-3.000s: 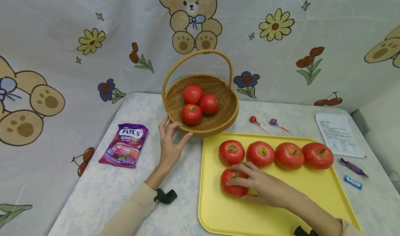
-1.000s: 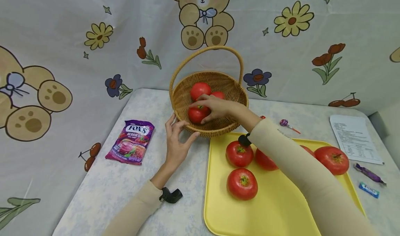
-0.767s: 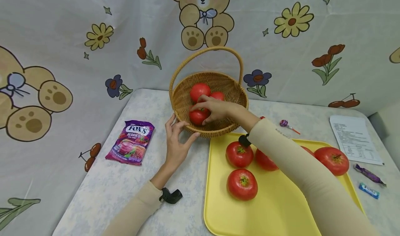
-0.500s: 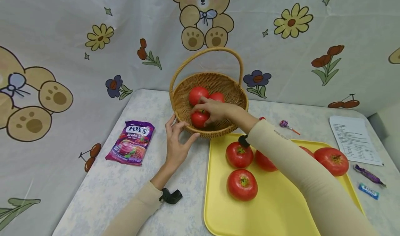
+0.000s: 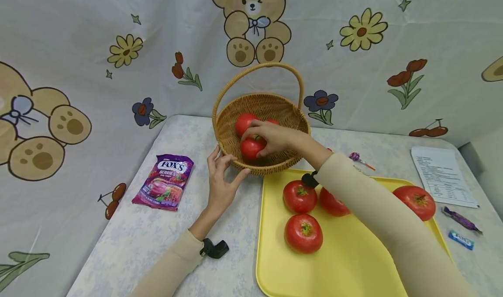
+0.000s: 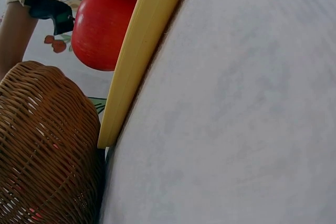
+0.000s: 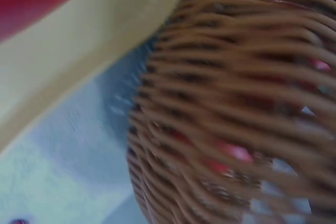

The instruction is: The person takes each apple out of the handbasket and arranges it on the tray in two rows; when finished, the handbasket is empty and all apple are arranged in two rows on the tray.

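Right hand [image 5: 271, 136] curled round a tomato [image 5: 251, 148] inside the wicker basket [image 5: 229, 126]; left hand [image 5: 221, 181] spread wide, steadying its near rim.

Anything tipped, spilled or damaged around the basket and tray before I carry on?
Nothing stands out. The wicker basket sits upright, steadied by the left hand at its rim, while the right hand grips a tomato inside. The tomatoes on the yellow tray look whole, and the candy bag lies flat and closed.
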Available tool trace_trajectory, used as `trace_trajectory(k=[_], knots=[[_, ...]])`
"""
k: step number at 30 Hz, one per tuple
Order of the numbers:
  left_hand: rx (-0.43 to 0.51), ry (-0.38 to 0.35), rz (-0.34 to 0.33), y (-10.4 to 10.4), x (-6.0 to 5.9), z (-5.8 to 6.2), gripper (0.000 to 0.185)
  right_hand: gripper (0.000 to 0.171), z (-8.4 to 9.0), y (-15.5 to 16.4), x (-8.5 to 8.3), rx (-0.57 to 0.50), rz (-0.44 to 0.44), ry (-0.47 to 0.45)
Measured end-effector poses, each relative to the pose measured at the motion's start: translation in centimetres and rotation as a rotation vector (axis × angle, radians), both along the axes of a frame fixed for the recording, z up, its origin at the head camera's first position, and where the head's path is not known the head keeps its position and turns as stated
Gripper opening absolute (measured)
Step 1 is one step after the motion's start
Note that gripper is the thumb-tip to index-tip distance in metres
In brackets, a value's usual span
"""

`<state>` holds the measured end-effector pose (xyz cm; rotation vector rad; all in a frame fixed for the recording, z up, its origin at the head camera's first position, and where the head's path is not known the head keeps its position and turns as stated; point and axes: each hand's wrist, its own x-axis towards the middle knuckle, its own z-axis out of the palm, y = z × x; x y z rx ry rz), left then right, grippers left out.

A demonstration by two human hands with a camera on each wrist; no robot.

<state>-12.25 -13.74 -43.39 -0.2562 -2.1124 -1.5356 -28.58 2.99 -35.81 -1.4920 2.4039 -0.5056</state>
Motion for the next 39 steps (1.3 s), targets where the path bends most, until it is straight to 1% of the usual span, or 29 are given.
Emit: trace_trajectory(k=[3, 6, 9, 11, 15, 23, 28, 31, 35, 39], knots=[[0.005, 0.0, 0.002, 0.1, 0.0, 0.0, 0.038, 0.054, 1.5, 1.3, 0.4, -0.059, -0.007, 0.015], [0.007, 0.005, 0.003, 0.1, 0.0, 0.0, 0.038, 0.055, 3.2, 2.8, 1.0, -0.107, -0.021, 0.061], [0.005, 0.007, 0.005, 0.1, 0.0, 0.0, 0.038, 0.054, 4.7, 4.7, 1.8, -0.15, -0.031, 0.09], [0.0, 0.008, 0.008, 0.2, 0.1, 0.0, 0.039, 0.055, 5.4, 6.0, 2.6, -0.163, -0.039, 0.112], [-0.01, 0.006, 0.014, 0.3, 0.1, -0.1, 0.039, 0.056, 6.2, 8.6, 4.3, -0.175, -0.047, 0.149], [-0.003, 0.006, 0.018, 0.4, 0.2, 0.1, 0.039, 0.063, 6.9, 13.0, 8.2, -0.172, -0.078, 0.207], [0.005, -0.002, 0.014, 0.3, 0.2, 0.1, 0.038, 0.07, 7.0, 15.7, 11.0, -0.148, -0.107, 0.238], [0.012, -0.001, 0.011, 0.3, 0.1, 0.1, 0.039, 0.074, 6.5, 17.4, 12.9, -0.138, -0.143, 0.259], [0.011, 0.0, 0.011, 0.4, 0.1, 0.1, 0.039, 0.074, 5.0, 19.7, 15.4, -0.135, -0.184, 0.284], [0.007, 0.002, 0.013, 0.4, 0.1, 0.1, 0.038, 0.061, 3.0, 21.4, 17.6, -0.121, -0.193, 0.271]])
